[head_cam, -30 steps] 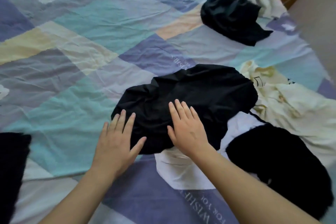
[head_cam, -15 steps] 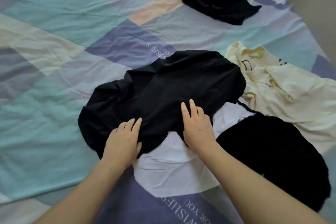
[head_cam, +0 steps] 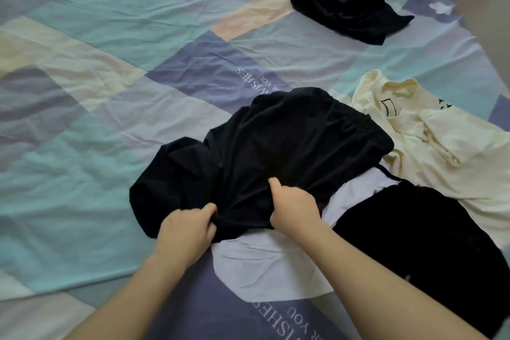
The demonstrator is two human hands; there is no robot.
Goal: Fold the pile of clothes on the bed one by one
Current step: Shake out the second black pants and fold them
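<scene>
We see both hands — left hand, right hand — fingers curled, gripping the black garment bunched beyond them.

The bed sheet is showing white letters in two spots, and they are all upside down from here. On the purple patch above the black clothes, the letters are reading "WISHES" and "YOU". On the purple patch at the bottom, between the two arms, more white letters are reading "WISHES" and "YOU" again, partly cut off. Faint letters near the top are too blurry to read.
</scene>
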